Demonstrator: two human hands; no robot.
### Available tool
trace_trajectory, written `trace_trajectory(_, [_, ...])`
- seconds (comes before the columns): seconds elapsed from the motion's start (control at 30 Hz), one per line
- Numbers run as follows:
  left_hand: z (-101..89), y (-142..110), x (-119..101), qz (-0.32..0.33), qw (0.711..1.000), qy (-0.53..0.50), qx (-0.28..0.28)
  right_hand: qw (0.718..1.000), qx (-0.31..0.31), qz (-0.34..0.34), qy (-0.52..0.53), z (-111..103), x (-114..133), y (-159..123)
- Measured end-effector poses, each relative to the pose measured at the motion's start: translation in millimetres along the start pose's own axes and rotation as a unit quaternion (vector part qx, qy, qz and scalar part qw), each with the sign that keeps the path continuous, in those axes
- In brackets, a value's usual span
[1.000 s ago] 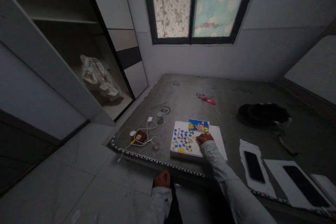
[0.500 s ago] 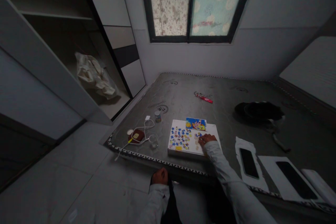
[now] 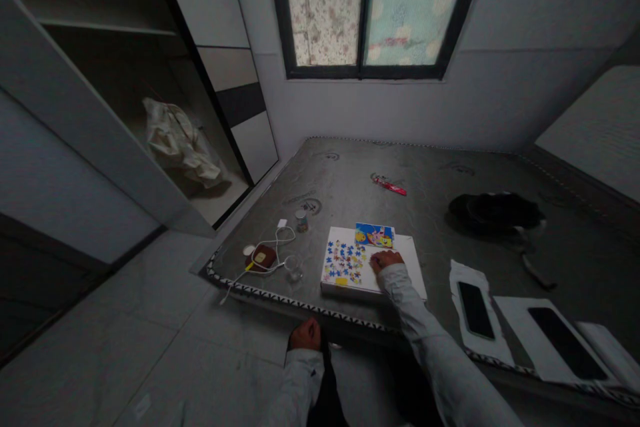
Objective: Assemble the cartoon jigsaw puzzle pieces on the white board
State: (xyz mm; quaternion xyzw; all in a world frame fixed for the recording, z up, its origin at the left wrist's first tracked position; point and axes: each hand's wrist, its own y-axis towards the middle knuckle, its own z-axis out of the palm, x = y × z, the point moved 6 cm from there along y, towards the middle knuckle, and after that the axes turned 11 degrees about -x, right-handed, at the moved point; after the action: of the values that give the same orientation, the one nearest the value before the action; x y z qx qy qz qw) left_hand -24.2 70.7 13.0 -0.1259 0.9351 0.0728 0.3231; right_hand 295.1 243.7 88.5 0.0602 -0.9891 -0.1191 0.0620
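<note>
A white board (image 3: pixel 400 273) lies near the front edge of a grey mattress (image 3: pixel 425 180). Several loose blue and yellow puzzle pieces (image 3: pixel 345 261) are scattered on its left half. A small colourful picture card (image 3: pixel 374 235) rests at its far edge. My right hand (image 3: pixel 385 259) lies on the board beside the pieces, fingers bent down onto the surface; whether it holds a piece is too dark to tell. My left hand (image 3: pixel 305 335) is curled loosely on my lap below the mattress edge, with nothing seen in it.
Left of the board lie a small jar (image 3: pixel 301 220), a white charger cable (image 3: pixel 273 247) and a brown pad (image 3: pixel 263 258). A red wrapper (image 3: pixel 390 185) and a dark cloth (image 3: pixel 495 210) lie farther back. Two phones (image 3: pixel 473 310) on white paper sit at the right. An open wardrobe (image 3: pixel 150 113) stands left.
My right hand has shifted a little over the board, right and then back left toward the pieces. The view has tilted slightly. My left hand stays on my lap.
</note>
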Motion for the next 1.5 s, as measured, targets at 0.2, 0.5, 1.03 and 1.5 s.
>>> trace_trajectory(0.2, [-0.9,0,-2,-0.002,1.000,-0.006,0.004,0.997,0.071,-0.040,-0.005,10,14,-6])
trace_trajectory(0.5, [-0.4,-1,-3,0.007,1.000,0.010,-0.019,0.998,0.047,-0.030,-0.012,12,10,-20])
trace_trajectory(1.03, [7.2,-5,1,0.035,0.998,0.032,-0.037,0.999,0.022,0.020,-0.027,10,-16,-21])
trace_trajectory(1.5, [4.0,-3,-2,0.016,0.999,0.021,-0.038,0.998,0.066,0.003,-0.017,11,-9,-14])
